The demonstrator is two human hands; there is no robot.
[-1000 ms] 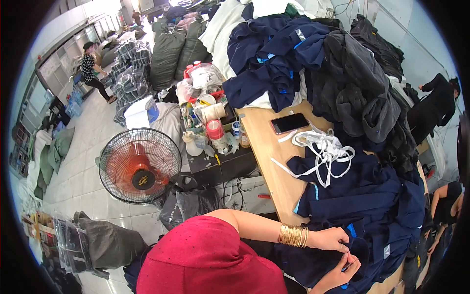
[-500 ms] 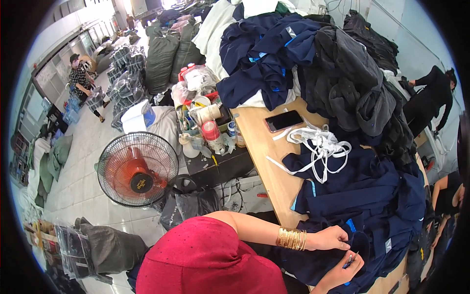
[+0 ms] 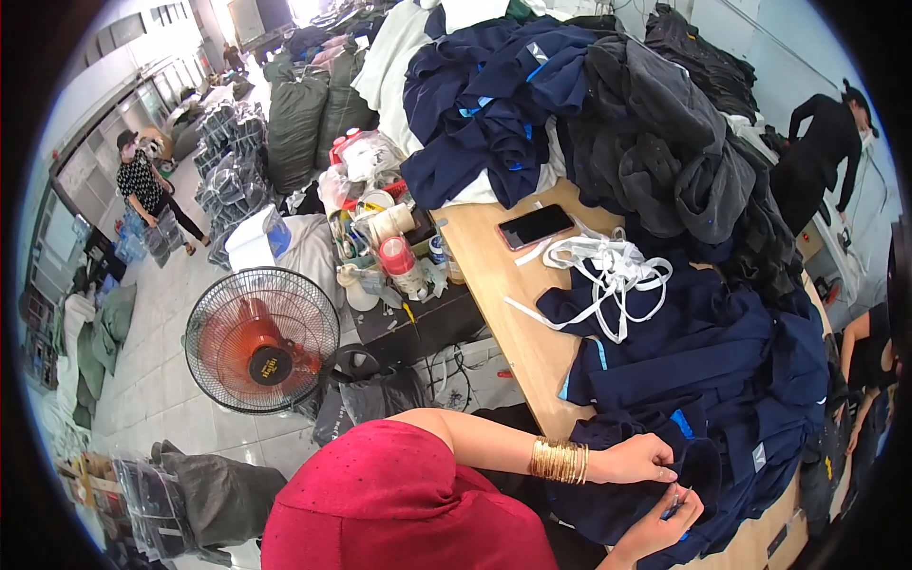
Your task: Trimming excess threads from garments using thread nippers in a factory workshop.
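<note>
My left hand (image 3: 635, 463), with gold bangles (image 3: 560, 460) at the wrist, pinches the edge of a navy garment (image 3: 698, 465) between thumb and fingers. Just below it, my right hand (image 3: 667, 524) is closed around small thread snips (image 3: 674, 510), mostly hidden by the fingers. Both hands are close together over the dark cloth, fingertips almost meeting. More navy fabric with bright blue trim spreads over the wooden table (image 3: 494, 318) beyond them. A tangle of white tape (image 3: 617, 275) lies on top of this cloth.
A phone (image 3: 536, 227) lies near the table's left edge, by a heap of navy garments (image 3: 499, 104) and dark grey ones (image 3: 655, 142). A caged fan (image 3: 261, 340) stands left, below a cluttered tray of bottles. People (image 3: 147, 185) work nearby, at left and right.
The view has shifted slightly, so the table and heaps sit a little further left. My hands stay close together at the garment's edge. The person at far left has moved.
</note>
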